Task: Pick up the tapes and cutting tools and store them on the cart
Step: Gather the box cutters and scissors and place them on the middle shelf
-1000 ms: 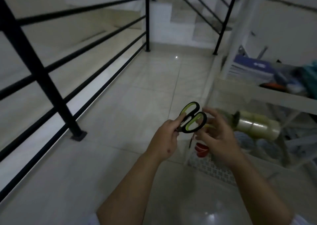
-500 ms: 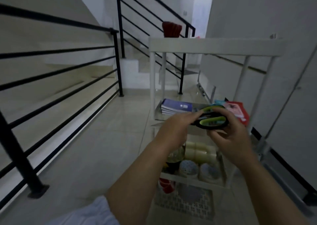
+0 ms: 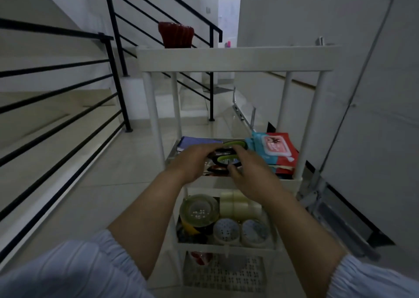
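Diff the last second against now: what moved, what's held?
Both hands carried the scissors from over the floor beside the cart to above its middle shelf, next to the wipes pack. The camera view swung to face the cart. Unchanged: left hand and right hand both grip the scissors; tape rolls sit on the shelf below.

Cart: white frame, bottom shelf white with a perforated dot grid. Scissors: black handles, lime-green inner loops. Notebook at 11 o'clock from scissors: blue-purple cover. Wipes pack at 3 o'clock: red and light blue, pink-red lid label. Tape rolls on the middle shelf: clear, yellowish tint. Vase on top: dark red, ribbed. Railing: black. Floor: pale glossy tile. Sleeves: light blue-white.
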